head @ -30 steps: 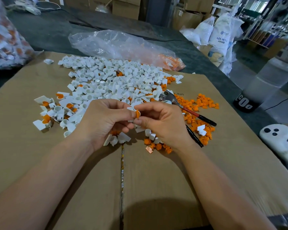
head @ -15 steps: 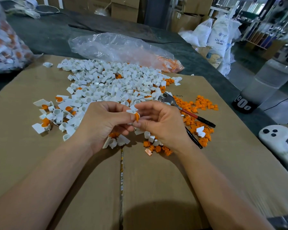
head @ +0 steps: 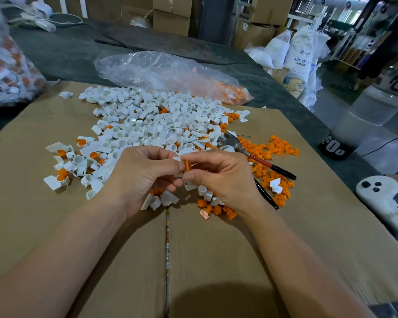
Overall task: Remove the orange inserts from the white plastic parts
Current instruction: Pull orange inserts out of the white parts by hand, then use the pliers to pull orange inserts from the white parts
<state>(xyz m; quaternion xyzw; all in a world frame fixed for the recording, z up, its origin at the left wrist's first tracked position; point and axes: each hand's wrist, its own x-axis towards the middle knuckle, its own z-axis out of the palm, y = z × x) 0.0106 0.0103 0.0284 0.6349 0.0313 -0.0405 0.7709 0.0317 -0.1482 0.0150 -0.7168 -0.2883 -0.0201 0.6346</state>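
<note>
Cardboard sheet [head: 216,260], pile of white parts [head: 152,120] behind, loose orange inserts [head: 278,148] on the right. My left hand [head: 143,177] pinches a white part [head: 177,159] and my right hand [head: 223,177] pinches its orange insert [head: 187,166]. It's sticking out a bit more than a second ago, so it's nearly free I reckon.

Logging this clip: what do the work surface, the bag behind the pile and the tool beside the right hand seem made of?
Work surface: brown cardboard, matte, with a flap seam down the middle. Bag: thin clear plastic film, glossy and crinkled, orange pieces showing through. Tool: dull grey metal head; red and black handle coating, probably plastic or rubber.
</note>
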